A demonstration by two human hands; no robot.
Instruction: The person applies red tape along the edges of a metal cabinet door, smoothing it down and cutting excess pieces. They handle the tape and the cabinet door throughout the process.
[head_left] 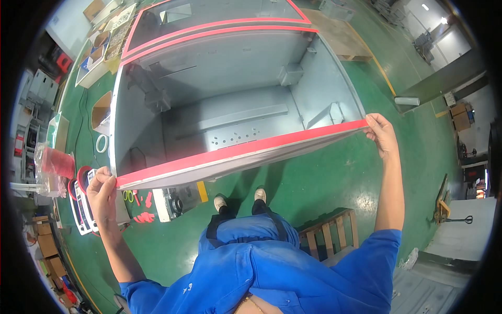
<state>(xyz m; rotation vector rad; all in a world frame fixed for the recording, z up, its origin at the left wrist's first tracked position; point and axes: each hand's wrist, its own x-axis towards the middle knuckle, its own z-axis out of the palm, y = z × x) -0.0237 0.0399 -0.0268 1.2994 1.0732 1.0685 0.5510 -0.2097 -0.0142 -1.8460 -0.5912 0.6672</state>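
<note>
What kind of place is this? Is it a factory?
Most likely a factory or workshop floor. A big open grey metal cabinet stands on a green painted floor, with wooden pallets and boxes of parts around it. Both hands, left hand and right hand, hold a red strip along its edge.

A wooden pallet lies on the green floor beside the person's shoes; another pallet sits far off, cardboard boxes stand to the left, with a white tape roll and red scraps nearby
</note>
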